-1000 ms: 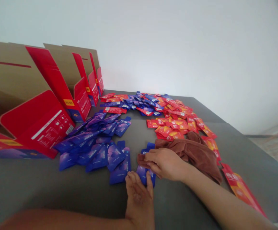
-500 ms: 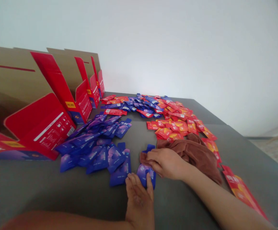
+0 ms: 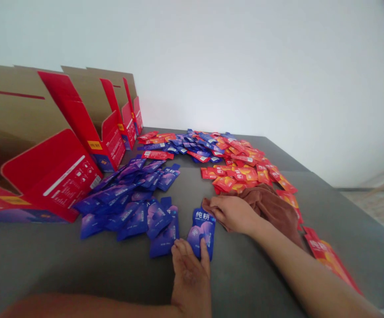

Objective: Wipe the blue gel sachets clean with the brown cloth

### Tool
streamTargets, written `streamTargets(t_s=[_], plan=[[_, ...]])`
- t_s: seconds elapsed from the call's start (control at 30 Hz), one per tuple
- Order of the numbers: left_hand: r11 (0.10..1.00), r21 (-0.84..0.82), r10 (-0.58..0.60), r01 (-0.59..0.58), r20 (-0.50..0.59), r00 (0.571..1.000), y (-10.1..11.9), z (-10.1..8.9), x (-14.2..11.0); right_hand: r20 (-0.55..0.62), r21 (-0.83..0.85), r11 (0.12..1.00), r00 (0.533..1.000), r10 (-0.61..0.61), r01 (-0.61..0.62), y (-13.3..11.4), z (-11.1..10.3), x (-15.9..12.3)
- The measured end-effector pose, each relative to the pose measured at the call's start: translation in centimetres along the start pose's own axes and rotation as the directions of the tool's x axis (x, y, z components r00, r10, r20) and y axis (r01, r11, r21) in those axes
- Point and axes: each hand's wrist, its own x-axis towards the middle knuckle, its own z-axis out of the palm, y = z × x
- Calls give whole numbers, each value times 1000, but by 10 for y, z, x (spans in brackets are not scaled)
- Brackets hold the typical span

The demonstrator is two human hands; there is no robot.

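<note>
At the left edge of the frame stands a row of open cardboard boxes, brown inside and red outside, and they lean back in a line on the grey counter. Just to the right of them lies a loose pile of blue sachets, spread from the middle left toward the lower middle. Farther away, at the upper middle, is a mixed heap of blue and red sachets.

At the bottom middle is the left hand. Its grip is open, with the fingers spread flat, and it has hold of nothing. The fingertips touch the lower part of one single blue sachet, which lies flat on the counter, apart from the pile, between the two hands.

To the right of this sachet is the right hand — its grip is half closed, curled over a corner of a crumpled brown cloth. I cannot tell if it really pinches the cloth. Behind the cloth lie red sachets, and more red sachets run down toward the right edge — partly under the right forearm.
</note>
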Motion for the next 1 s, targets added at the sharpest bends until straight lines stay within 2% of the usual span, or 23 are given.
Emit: streamTargets(t_s=[0.17,0.27,0.33,0.47,0.57,0.67,0.8,0.87,0.93,1.0], plan=[[990,-101,-89,101,111,990,0,-2,1,56,69,979,979,-197,193,-32,-6,-12],[988,-152,10,3,85,996,0,-1,-1,90,93,958,956,-281,272,-44,-7,-15],[989,-146,12,3,98,995,2,1,-3,94,79,967,964,-249,242,-41,-7,-13],[993,-56,-94,103,142,985,8,4,-4,41,-8,998,997,-61,62,-19,-5,-5],[999,22,-42,41,72,996,5,2,-2,19,-42,999,1000,11,-10,-6,-5,-2],[1000,16,17,-17,11,1000,-1,-2,0,25,-32,999,999,-35,36,-11,-6,-4],[994,-102,-43,48,58,997,-5,-4,2,51,33,975,974,-222,221,-34,-9,-12],[990,-139,-21,28,50,999,-6,-4,2,70,58,960,958,-279,276,-41,-10,-15],[989,-145,8,-4,25,1000,-8,-4,1,84,63,962,959,-272,267,-41,-9,-14],[992,-122,21,-20,6,1000,-9,-5,1,74,36,980,978,-197,195,-33,-9,-11]])
